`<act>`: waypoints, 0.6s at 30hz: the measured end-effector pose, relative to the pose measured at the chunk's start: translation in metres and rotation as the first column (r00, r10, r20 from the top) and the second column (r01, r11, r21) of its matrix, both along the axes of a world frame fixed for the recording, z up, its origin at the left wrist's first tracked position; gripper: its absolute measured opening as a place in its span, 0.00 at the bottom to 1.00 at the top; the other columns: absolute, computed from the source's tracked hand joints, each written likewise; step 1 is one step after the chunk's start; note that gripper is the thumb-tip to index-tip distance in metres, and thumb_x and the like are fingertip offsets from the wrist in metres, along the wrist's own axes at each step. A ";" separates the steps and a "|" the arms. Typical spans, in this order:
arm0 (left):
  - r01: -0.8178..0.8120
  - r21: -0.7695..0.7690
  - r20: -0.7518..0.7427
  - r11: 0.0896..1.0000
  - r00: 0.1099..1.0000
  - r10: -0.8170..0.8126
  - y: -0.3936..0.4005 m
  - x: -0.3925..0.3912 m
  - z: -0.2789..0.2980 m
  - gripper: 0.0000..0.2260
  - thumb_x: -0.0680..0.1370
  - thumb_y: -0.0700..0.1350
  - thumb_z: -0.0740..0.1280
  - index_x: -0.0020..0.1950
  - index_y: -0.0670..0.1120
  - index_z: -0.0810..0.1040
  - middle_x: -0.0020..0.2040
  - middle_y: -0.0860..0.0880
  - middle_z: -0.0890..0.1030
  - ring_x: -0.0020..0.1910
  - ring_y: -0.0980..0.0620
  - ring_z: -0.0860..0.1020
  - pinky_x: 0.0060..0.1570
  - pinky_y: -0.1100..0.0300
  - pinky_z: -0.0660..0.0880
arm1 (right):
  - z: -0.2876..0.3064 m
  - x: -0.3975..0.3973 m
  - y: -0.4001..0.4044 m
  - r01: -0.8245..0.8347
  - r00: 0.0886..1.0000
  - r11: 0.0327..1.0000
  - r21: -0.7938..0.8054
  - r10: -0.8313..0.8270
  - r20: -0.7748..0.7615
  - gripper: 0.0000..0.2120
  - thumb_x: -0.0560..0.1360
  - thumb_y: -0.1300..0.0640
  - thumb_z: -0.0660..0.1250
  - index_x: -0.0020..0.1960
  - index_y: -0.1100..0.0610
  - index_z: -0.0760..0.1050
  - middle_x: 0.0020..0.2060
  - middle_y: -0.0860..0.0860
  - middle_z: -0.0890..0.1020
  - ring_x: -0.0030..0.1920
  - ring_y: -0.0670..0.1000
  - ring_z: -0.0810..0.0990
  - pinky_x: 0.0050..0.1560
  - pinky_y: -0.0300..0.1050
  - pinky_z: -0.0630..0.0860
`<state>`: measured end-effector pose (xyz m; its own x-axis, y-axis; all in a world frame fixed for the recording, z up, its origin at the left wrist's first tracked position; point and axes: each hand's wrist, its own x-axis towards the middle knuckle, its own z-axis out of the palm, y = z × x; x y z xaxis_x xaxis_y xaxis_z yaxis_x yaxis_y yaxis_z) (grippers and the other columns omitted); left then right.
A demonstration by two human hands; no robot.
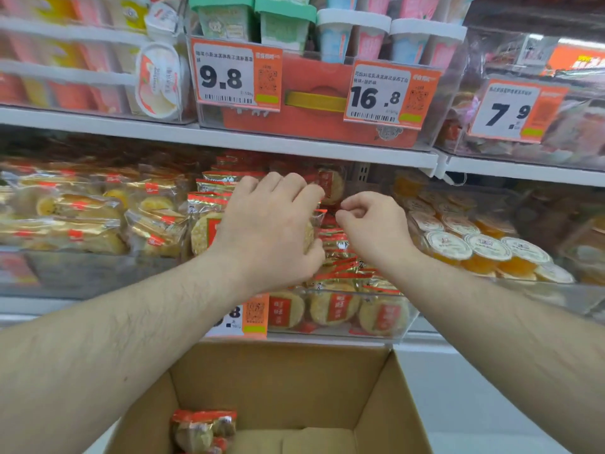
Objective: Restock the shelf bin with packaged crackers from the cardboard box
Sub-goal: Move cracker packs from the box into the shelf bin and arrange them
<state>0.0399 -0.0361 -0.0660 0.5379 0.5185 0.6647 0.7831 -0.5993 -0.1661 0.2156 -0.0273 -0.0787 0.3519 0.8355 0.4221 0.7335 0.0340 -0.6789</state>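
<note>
Two bare hands reach into the clear shelf bin (340, 332) of packaged crackers. The left hand (268, 231) lies over an upright cracker packet (203, 232), fingers bent across its top edge and thumb at its right side, gripping it. Just right of that grip, the right hand (370, 224) hovers with fingers curled loosely, holding nothing that shows. Below both hands, three round cracker packets (334, 309) stand face-out against the bin's front wall, with more stacked behind, too crowded to count. Further below the grip sits the open cardboard box (294, 381), where one clump of packets (203, 430) remains in its left corner. Above the hands hang three price tags (235, 73).
</note>
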 end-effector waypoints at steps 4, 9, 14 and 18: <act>0.155 -0.125 0.025 0.980 0.988 -0.153 -0.040 -0.025 -0.036 0.18 0.68 0.54 0.62 0.52 0.47 0.79 0.42 0.50 0.81 0.42 0.45 0.79 0.40 0.53 0.73 | -0.025 -0.028 -0.046 -0.089 0.996 0.996 0.014 0.089 0.020 0.09 0.71 0.57 0.68 0.32 0.51 0.77 0.25 0.43 0.76 0.30 0.41 0.73 0.32 0.33 0.67; 0.128 -0.639 -0.065 0.759 0.973 -0.219 -0.056 -0.070 -0.091 0.15 0.68 0.52 0.61 0.52 0.52 0.77 0.38 0.58 0.77 0.41 0.53 0.76 0.43 0.56 0.75 | -0.088 -0.069 -0.083 -0.300 0.954 0.949 -0.098 0.297 -0.050 0.08 0.69 0.60 0.68 0.32 0.53 0.78 0.24 0.44 0.74 0.28 0.41 0.72 0.30 0.32 0.66; -0.128 -0.836 -0.193 0.534 0.979 -0.067 -0.036 -0.098 -0.140 0.14 0.74 0.46 0.65 0.59 0.53 0.77 0.47 0.58 0.80 0.48 0.57 0.75 0.50 0.63 0.72 | -0.195 -0.103 -0.069 -0.335 0.938 0.848 -0.411 0.339 -0.066 0.09 0.70 0.59 0.66 0.32 0.49 0.74 0.26 0.44 0.75 0.32 0.44 0.74 0.38 0.40 0.71; -0.143 -0.956 -0.115 0.258 0.986 0.120 -0.022 -0.116 -0.165 0.11 0.75 0.44 0.65 0.57 0.51 0.78 0.45 0.57 0.82 0.45 0.58 0.79 0.46 0.64 0.75 | -0.288 -0.135 -0.048 -0.353 0.932 0.646 -0.677 0.303 -0.197 0.07 0.73 0.56 0.63 0.41 0.49 0.79 0.42 0.47 0.83 0.46 0.51 0.80 0.46 0.40 0.76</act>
<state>-0.0758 -0.0577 -0.2308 0.3999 0.8354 -0.3771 0.8720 -0.2199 0.4374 0.0810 -0.0754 -0.3671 0.0005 0.9421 -0.3353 0.7248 -0.2314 -0.6490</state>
